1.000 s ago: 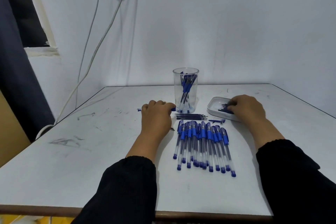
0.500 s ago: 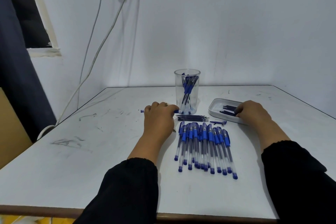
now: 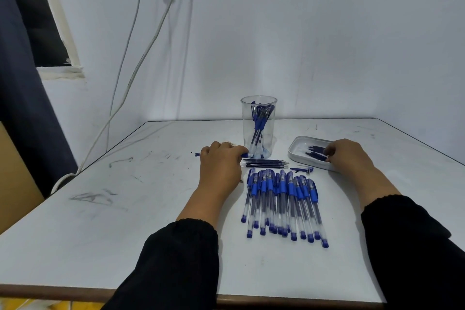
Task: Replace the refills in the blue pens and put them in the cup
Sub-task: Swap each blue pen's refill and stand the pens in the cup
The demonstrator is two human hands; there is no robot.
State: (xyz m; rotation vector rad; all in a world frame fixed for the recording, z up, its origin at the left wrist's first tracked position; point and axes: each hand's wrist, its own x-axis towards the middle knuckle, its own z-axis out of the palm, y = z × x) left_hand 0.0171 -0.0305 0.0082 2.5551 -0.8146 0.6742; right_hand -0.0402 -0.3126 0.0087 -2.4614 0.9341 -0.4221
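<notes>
Toward the tabletop's far edge, the right hand (image 3: 348, 156) has withdrawn to the tray (image 3: 297, 150) rim, apparently pinching a refill; the left hand (image 3: 221, 161) still grips a pen (image 3: 245, 155) beside the cup (image 3: 258, 128).

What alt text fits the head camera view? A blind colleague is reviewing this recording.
A person's left hand holds a blue pen beside a clear cup of pens, while the right hand reaches into a white tray of dark parts. A row of blue pens and several loose refills lie between them on the white table.
</notes>
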